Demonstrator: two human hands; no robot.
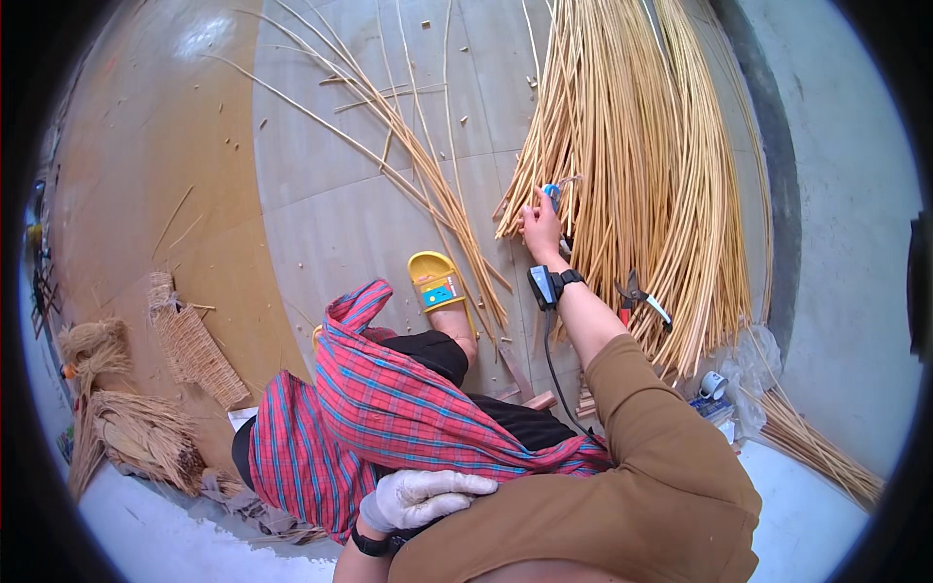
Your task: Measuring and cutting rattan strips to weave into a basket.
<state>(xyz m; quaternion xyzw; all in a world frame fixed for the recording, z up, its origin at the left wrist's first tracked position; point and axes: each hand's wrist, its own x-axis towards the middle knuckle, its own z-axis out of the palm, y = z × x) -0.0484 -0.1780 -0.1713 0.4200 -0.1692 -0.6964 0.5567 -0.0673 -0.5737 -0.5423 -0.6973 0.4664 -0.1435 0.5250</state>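
My right hand reaches out to the near left edge of a large bundle of long tan cane strips. Its fingers are bent, and a small blue thing shows at their tips; its kind I cannot make out. My left hand, in a white glove, lies across my waist with its fingers stretched out, holding nothing. Under it a red and blue checked cloth covers my lap. A pair of pruning shears rests on the bundle, to the right of my right forearm.
Loose canes lie slantwise left of the bundle, by my foot in a yellow slipper. At the left are a woven straw piece and fibre bundles. A tape roll and clear plastic sit lower right. A wall stands right.
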